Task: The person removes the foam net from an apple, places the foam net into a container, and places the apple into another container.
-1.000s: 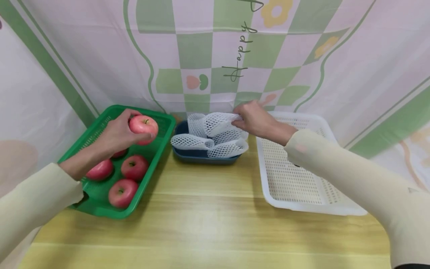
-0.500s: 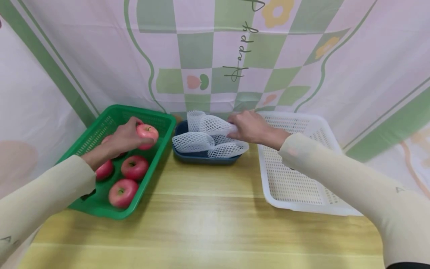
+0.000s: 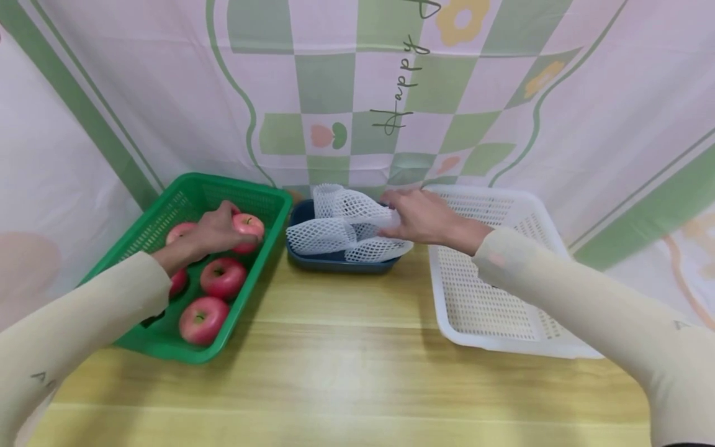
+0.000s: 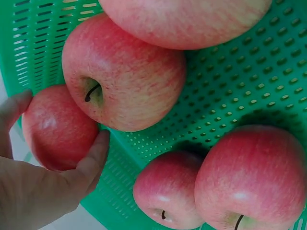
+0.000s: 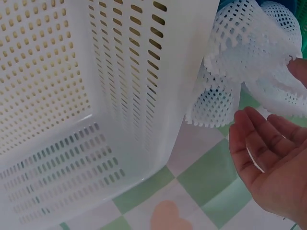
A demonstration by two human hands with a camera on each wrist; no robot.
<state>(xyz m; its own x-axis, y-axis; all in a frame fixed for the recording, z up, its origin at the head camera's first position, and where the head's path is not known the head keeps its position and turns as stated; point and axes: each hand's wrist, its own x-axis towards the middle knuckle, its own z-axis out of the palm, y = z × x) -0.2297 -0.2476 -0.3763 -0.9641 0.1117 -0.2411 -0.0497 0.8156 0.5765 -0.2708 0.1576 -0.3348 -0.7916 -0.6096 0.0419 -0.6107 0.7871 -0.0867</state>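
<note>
In the head view, my left hand [image 3: 212, 236] holds a red apple [image 3: 248, 231] low inside the green basket [image 3: 192, 356], fingers and thumb on opposite sides of it. The left wrist view has this apple [image 4: 60, 127] between thumb and fingers, beside a larger apple [image 4: 127, 74]. White foam fruit nets [image 3: 321, 236] lie in a dark blue tray [image 3: 341, 267] at the middle. My right hand [image 3: 421, 217] is at the tray's right end. In the right wrist view its fingers are spread and loosely bent, with the thumb by a net's edge [image 5: 254, 45].
Several other apples [image 3: 223, 277] sit in the green basket. A white perforated basket [image 3: 486, 298] stands at the right, under my right forearm. Behind the wooden table [image 3: 346, 366] hangs a patterned cloth [image 3: 324, 87].
My left hand has lowered the apple deeper into the green basket. My right hand has come down slightly over the nets, and the front left net has shifted a little.
</note>
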